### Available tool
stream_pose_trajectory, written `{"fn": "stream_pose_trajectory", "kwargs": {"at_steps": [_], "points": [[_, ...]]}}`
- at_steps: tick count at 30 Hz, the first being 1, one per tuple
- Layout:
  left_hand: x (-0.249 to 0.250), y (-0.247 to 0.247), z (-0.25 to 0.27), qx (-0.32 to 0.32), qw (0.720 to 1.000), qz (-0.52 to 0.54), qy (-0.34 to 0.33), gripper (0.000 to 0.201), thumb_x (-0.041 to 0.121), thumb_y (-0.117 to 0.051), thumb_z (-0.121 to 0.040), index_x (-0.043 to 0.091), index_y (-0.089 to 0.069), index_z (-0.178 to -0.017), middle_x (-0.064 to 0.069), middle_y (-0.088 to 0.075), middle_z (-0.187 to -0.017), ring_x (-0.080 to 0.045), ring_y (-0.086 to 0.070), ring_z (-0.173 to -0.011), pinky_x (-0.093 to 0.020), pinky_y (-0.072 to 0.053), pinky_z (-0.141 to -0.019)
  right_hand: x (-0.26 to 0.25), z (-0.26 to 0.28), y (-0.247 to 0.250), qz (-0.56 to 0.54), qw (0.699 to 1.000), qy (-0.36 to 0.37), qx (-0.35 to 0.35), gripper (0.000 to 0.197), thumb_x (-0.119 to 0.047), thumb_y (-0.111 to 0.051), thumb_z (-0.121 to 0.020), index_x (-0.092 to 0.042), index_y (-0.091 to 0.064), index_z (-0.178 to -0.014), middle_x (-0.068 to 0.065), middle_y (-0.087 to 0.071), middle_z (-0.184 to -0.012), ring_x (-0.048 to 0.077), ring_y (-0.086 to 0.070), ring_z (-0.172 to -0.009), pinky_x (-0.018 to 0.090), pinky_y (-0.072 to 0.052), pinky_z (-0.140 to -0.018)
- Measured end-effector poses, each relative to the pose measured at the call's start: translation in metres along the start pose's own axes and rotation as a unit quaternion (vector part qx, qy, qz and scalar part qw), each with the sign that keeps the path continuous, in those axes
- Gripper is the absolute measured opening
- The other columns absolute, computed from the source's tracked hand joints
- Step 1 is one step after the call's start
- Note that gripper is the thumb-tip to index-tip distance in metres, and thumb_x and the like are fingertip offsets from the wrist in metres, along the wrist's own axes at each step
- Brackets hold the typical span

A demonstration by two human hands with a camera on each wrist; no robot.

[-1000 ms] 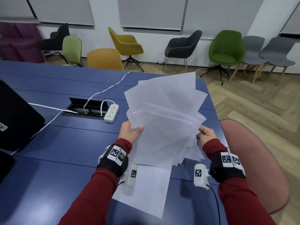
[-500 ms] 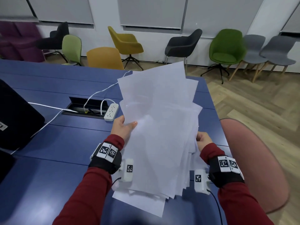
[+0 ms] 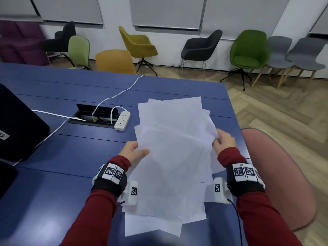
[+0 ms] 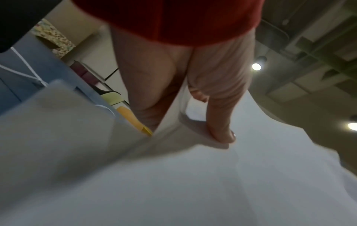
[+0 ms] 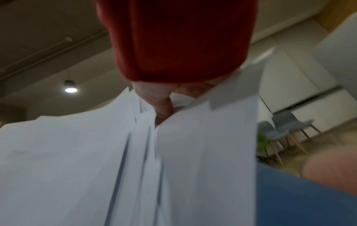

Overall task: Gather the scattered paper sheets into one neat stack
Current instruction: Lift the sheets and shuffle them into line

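white paper sheets (image 3: 174, 157), blue table (image 3: 62, 157)

Your left hand (image 3: 132, 153) shows only its thumb and palm edge; its fingers lie hidden behind the paper sheets (image 3: 174, 157). The sheets also cover most of your right hand's (image 3: 224, 142) fingers and the desk (image 3: 71, 157) beneath. Both wrist views are blurred, so sheet edges smear together, uncountable.
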State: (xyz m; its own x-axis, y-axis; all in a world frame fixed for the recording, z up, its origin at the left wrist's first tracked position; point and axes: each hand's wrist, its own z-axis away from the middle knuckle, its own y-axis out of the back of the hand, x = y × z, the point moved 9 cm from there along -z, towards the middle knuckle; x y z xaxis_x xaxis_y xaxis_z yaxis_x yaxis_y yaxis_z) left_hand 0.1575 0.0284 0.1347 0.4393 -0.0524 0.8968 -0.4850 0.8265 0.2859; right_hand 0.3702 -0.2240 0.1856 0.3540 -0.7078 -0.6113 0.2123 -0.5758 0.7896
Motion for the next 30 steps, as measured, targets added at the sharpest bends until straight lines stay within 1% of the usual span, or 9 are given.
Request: {"fn": "stream_pose_trajectory", "kwargs": {"at_steps": [2,7,12,15,18,22,26,28,30], "points": [[-0.006,-0.002,-0.006,-0.005,0.999,-0.047,-0.006,0.041,0.036,-0.074,-0.069,0.009,-0.064,-0.098,-0.002,-0.072,-0.090,-0.015,-0.072,-0.086,-0.031,-0.058,-0.079,-0.017,-0.006,0.009,0.039,0.999,0.027,0.015,0.014,-0.010,-0.047,-0.082,-0.014,-0.057,-0.091,0.014,-0.065,-0.085,0.035,-0.050,-0.083,0.041,-0.048,-0.078],[-0.009,0.010,-0.010,0.074,0.997,-0.033,0.007,0.021,0.018,-0.066,-0.083,0.001,-0.063,-0.095,-0.011,-0.068,-0.088,-0.023,-0.064,-0.076,-0.024,-0.046,-0.064,-0.030,-0.011,0.030,-0.115,0.989,0.051,0.077,0.023,-0.034,-0.070,-0.077,-0.022,-0.063,-0.096,-0.008,-0.066,-0.090,0.015,-0.055,-0.063,0.030,-0.049,-0.073],[0.005,0.033,-0.003,0.136,0.991,0.018,0.000,0.025,0.013,-0.063,-0.087,0.008,-0.045,-0.070,-0.002,-0.039,-0.064,-0.018,-0.042,-0.060,-0.020,-0.040,-0.050,0.021,0.002,-0.020,-0.201,0.974,-0.068,-0.083,0.070,-0.029,-0.072,-0.077,-0.018,-0.036,-0.137,0.010,-0.053,-0.131,0.025,-0.051,-0.123,0.041,-0.040,-0.106],[0.009,0.036,-0.008,0.128,0.991,0.029,-0.009,0.025,0.014,-0.066,-0.085,-0.001,-0.050,-0.073,-0.002,-0.039,-0.066,-0.018,-0.044,-0.066,-0.034,-0.046,-0.068,0.034,0.019,-0.052,-0.199,0.960,-0.092,-0.177,0.081,-0.022,-0.071,-0.078,-0.017,-0.025,-0.145,0.014,-0.041,-0.145,0.023,-0.039,-0.135,0.038,-0.032,-0.112],[0.015,0.034,-0.009,0.135,0.989,0.042,-0.034,0.026,0.009,-0.067,-0.083,0.009,-0.050,-0.063,0.005,-0.053,-0.055,-0.009,-0.051,-0.051,-0.022,-0.045,-0.063,0.027,0.029,-0.063,-0.245,0.946,-0.092,-0.194,0.077,-0.016,-0.076,-0.075,-0.010,-0.035,-0.140,0.006,-0.046,-0.140,0.013,-0.044,-0.124,0.027,-0.034,-0.105],[0.023,0.024,-0.008,0.133,0.990,0.015,-0.050,0.047,0.010,-0.068,-0.082,0.018,-0.031,-0.055,0.005,-0.028,-0.054,-0.006,-0.033,-0.043,-0.019,-0.034,-0.050,0.030,0.033,-0.075,-0.261,0.941,-0.091,-0.196,0.086,-0.030,-0.083,-0.067,-0.009,-0.039,-0.138,-0.009,-0.042,-0.130,0.017,-0.042,-0.129,0.021,-0.034,-0.106],[0.028,0.023,-0.004,0.130,0.989,0.007,-0.072,0.052,0.009,-0.071,-0.079,0.018,-0.026,-0.053,0.007,-0.023,-0.049,-0.003,-0.026,-0.033,-0.013,-0.025,-0.040,0.021,0.043,-0.073,-0.324,0.922,-0.088,-0.192,0.026,0.002,-0.072,-0.077,-0.014,-0.058,-0.092,-0.007,-0.062,-0.089,-0.005,-0.066,-0.075,0.001,-0.046,-0.055],[0.032,0.021,-0.001,0.134,0.988,0.021,-0.072,0.047,0.007,-0.068,-0.081,0.017,-0.033,-0.051,0.011,-0.034,-0.030,-0.001,-0.036,-0.028,-0.010,-0.031,-0.039,0.028,0.040,-0.075,-0.344,0.919,-0.086,-0.172,0.031,-0.002,-0.073,-0.076,-0.006,-0.059,-0.102,-0.003,-0.065,-0.094,-0.013,-0.066,-0.073,0.004,-0.050,-0.062],[0.038,0.020,0.002,0.153,0.984,0.048,-0.079,0.041,0.002,-0.064,-0.083,0.017,-0.043,-0.051,0.016,-0.045,-0.028,0.005,-0.045,-0.031,-0.009,-0.039,-0.046,0.034,0.038,-0.082,-0.326,0.926,-0.098,-0.163,0.040,-0.019,-0.080,-0.071,-0.005,-0.060,-0.103,0.002,-0.067,-0.100,0.006,-0.067,-0.092,0.022,-0.053,-0.083]]}}
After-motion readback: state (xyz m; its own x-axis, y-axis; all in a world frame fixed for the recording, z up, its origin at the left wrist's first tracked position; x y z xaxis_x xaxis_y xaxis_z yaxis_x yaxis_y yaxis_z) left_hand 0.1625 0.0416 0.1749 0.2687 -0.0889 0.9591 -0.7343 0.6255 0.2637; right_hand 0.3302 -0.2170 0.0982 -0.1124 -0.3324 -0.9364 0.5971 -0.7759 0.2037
